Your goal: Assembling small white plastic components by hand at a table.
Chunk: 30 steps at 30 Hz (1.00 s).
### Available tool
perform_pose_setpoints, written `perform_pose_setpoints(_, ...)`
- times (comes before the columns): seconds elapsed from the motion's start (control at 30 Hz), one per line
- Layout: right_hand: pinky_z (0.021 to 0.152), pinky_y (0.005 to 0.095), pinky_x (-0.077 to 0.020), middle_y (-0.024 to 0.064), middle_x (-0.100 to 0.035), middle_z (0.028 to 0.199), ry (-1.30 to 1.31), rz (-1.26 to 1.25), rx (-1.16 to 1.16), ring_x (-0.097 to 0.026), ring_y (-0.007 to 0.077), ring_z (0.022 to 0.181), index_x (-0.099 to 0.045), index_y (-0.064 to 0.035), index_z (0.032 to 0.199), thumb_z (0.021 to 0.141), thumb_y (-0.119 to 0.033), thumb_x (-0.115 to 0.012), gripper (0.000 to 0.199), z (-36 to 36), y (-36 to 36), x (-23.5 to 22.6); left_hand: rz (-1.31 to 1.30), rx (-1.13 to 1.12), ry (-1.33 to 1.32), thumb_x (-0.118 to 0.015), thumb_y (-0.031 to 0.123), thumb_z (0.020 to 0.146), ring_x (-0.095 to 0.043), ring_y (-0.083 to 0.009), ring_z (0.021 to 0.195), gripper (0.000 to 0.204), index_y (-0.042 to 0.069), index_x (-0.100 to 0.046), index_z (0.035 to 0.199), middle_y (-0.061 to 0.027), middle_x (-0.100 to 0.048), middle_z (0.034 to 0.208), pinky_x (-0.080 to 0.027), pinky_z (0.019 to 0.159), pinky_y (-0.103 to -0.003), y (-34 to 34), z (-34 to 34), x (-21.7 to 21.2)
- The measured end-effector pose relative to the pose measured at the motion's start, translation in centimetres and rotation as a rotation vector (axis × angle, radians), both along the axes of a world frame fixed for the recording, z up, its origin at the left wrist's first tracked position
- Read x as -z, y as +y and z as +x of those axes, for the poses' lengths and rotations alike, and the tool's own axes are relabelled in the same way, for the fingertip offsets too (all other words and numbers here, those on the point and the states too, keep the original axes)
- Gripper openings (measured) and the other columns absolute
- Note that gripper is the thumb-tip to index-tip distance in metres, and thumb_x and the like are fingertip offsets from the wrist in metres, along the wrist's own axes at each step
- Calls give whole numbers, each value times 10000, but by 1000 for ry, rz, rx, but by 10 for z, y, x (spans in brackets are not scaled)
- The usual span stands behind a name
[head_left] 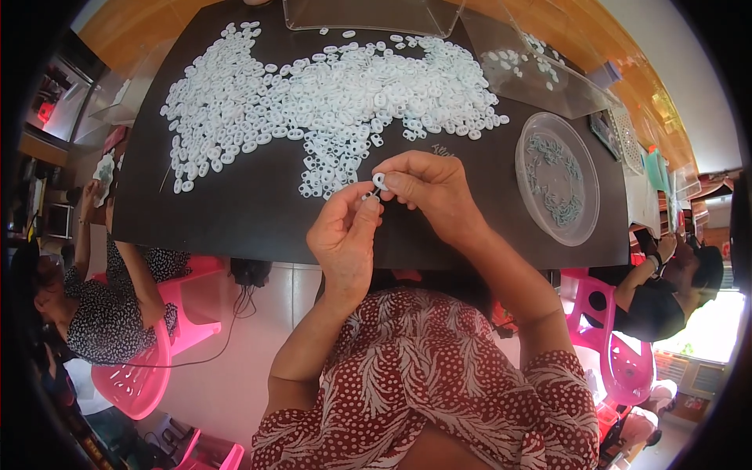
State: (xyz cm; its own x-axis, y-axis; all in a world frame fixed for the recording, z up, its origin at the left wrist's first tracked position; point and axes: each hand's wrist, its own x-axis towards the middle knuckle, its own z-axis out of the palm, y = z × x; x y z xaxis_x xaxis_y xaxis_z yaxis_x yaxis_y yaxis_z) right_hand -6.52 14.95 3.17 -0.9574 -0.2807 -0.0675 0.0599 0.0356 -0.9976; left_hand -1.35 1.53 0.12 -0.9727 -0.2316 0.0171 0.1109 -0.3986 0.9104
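Close together above the table's near part, both my hands pinch small white plastic parts. My left hand point(345, 231) has a white piece between thumb and forefinger, mostly covered by the fingertips. In my right hand point(435, 192), thumb and forefinger grip a white oval piece with a hole point(380, 181). Something small and dark shows between the two pieces, too small to make out. Just beyond my hands spreads a large heap of white oval pieces with holes point(368, 90), a tongue of it reaching toward my left hand. Several small grey-green parts point(442, 150) lie beyond my right hand.
Right of my hands, a round clear tub point(580, 233) holds many small grey-green parts. Clear plastic bins point(376, 28) stand at the dark table's point(227, 227) far edge and far right. One person sits at left point(110, 329), another at right point(650, 313), on pink chairs.
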Motion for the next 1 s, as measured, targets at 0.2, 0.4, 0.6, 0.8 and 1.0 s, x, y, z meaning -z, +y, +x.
perform_pose_setpoints(0.2,591,204,-438,12,-633,733,55,5,4,-544,50,671,-663,19,922,870,-55,-587,118,5,-5,-3,-41,5,33,-628,46,883,-562,-65,728,226,-39,-607,1091,-12,-588,815,-480,638,-194,0,0,0)
perform_pose_setpoints(0.4,637,259,-465,40,-632,774,163,102,18,-564,93,708,-647,32,913,854,-31,-576,112,11,-9,-3,-85,7,80,-625,42,887,-538,-61,730,276,-46,-580,1144,-7,-583,839,-470,653,-188,1,0,5)
perform_pose_setpoints(0.6,651,293,-465,71,-594,774,305,201,44,-575,160,730,-648,7,913,833,-25,-581,109,12,-7,6,-33,1,67,-611,28,893,-526,-61,738,305,-36,-566,1189,0,-559,823,-481,667,-193,6,1,4)
perform_pose_setpoints(0.8,651,289,-470,77,-603,777,201,149,86,-586,153,737,-633,12,931,820,-18,-603,118,15,-10,-1,-115,-12,97,-584,29,911,-503,-54,709,271,-25,-586,1177,14,-546,805,-435,643,-180,7,1,7)
perform_pose_setpoints(1.0,651,290,-464,63,-588,781,279,172,68,-561,154,720,-639,-6,960,794,-14,-634,167,15,-5,4,-15,33,43,-591,30,907,-518,-67,728,265,-36,-589,1164,-4,-575,829,-452,670,-195,5,0,2)
